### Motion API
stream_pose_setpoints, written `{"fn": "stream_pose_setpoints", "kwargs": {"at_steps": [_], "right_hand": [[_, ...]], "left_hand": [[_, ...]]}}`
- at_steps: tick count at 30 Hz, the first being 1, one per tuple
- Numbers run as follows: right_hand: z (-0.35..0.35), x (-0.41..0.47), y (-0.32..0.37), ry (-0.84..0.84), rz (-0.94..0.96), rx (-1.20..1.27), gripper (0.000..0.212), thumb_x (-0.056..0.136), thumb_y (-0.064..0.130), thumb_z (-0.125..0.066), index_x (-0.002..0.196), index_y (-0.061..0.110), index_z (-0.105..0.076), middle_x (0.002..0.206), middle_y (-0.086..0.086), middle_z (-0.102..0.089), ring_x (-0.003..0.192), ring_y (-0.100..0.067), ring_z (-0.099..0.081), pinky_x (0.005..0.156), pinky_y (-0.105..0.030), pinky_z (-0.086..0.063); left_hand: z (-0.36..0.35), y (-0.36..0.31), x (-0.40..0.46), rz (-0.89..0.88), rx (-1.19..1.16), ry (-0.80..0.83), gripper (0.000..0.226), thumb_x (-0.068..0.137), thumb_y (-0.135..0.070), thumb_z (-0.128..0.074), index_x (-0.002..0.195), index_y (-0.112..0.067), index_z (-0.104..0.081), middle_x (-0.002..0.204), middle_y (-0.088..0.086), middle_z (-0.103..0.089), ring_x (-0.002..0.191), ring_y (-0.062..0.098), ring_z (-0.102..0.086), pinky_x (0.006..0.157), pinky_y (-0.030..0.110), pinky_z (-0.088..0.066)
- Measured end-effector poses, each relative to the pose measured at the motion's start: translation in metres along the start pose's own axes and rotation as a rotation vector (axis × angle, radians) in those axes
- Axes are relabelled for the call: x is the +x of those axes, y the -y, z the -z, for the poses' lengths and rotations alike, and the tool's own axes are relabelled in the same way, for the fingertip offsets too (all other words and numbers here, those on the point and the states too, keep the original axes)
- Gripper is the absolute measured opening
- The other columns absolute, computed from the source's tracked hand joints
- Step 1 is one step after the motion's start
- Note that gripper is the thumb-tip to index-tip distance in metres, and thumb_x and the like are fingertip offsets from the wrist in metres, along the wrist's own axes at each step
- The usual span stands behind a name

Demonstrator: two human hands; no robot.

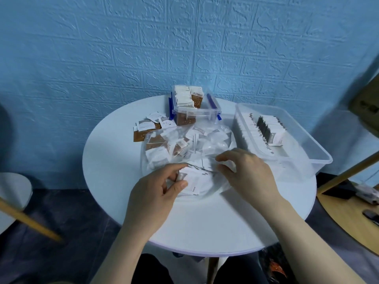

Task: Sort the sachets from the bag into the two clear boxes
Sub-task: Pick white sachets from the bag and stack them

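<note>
White round table [114,201] holds a big clear box [315,148] at its right edge, with white sachets standing in a row. At the far edge, a small clear box [205,113] holds brown sachets; the writing is too blurry to read. The clear bag [205,144] lies mid-table. The left hand [155,193] pinches a flat white sachet [192,179]. The right hand [248,171] curls on the bag beside it.

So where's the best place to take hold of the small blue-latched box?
By its two long side walls, from above: the small blue-latched box stands upright and open-topped, packed with brown sachets. The large clear box crowds its right, so fingers should straddle it.
</note>
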State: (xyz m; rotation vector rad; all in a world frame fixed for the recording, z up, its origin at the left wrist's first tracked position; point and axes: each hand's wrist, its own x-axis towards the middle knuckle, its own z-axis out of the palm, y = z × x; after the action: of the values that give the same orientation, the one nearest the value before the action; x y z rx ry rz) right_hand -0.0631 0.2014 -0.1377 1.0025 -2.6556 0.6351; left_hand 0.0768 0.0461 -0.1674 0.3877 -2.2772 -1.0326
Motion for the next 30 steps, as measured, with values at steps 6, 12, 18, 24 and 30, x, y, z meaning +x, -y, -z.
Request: {"fn": "stream_pose_setpoints", "kwargs": {"at_steps": [6, 12, 18, 24, 30], "right_hand": [[-0.011, 0.005, 0.001, 0.071, 0.015, -0.032, 0.039, 0.081, 0.034, -0.067, 0.118, 0.040, -0.058, 0.121, 0.016, -0.063, 0.107, -0.019, -0.060, 0.076, -0.034, -0.046], [-0.002, 0.007, -0.002, 0.232, 0.010, 0.107, 0.057, 0.078, 0.046, -0.072, 0.130, 0.039, -0.052, 0.128, 0.019, -0.055, 0.117, -0.013, -0.053, 0.088, -0.034, -0.042], [-0.001, 0.000, -0.001, 0.175, -0.015, 0.152, 0.063, 0.066, 0.046, -0.081, 0.123, 0.034, -0.058, 0.108, 0.016, -0.051, 0.104, -0.013, -0.057, 0.087, -0.037, -0.045], [-0.001, -0.006, -0.006, 0.153, -0.027, 0.339, 0.026, 0.074, 0.034, -0.080, 0.081, 0.029, -0.056, 0.059, 0.020, -0.051, 0.058, -0.003, -0.044, 0.059, -0.030, -0.034], [0.017, -0.010, 0.002, 0.164, 0.015, 0.383, 0.026, 0.079, 0.039, -0.071, 0.076, 0.030, -0.047, 0.067, 0.011, -0.065, 0.054, -0.007, -0.046, 0.056, -0.031, -0.038]], "left_hand": [[0.000, 0.004, 0.000, 0.027, -0.057, 0.016, 0.018, 0.078, -0.026, -0.076, 0.075, -0.036, -0.061, 0.047, -0.019, -0.047, 0.045, 0.005, -0.041, 0.048, 0.012, -0.034], [0.000, 0.005, 0.000, 0.066, -0.151, 0.000, 0.019, 0.073, -0.026, -0.080, 0.071, -0.032, -0.062, 0.050, -0.018, -0.053, 0.044, 0.004, -0.041, 0.044, 0.011, -0.032], [0.001, 0.005, -0.002, 0.066, -0.174, -0.024, 0.025, 0.072, -0.022, -0.082, 0.069, -0.033, -0.060, 0.043, -0.016, -0.045, 0.042, 0.004, -0.037, 0.043, 0.010, -0.029], [0.000, 0.005, 0.000, 0.068, -0.149, 0.006, 0.021, 0.075, -0.021, -0.080, 0.074, -0.033, -0.063, 0.046, -0.019, -0.048, 0.045, 0.005, -0.038, 0.045, 0.011, -0.030], [-0.001, 0.006, 0.001, 0.059, -0.110, 0.018, 0.015, 0.077, -0.025, -0.077, 0.079, -0.034, -0.065, 0.046, -0.016, -0.043, 0.046, 0.004, -0.042, 0.048, 0.010, -0.033]]}}
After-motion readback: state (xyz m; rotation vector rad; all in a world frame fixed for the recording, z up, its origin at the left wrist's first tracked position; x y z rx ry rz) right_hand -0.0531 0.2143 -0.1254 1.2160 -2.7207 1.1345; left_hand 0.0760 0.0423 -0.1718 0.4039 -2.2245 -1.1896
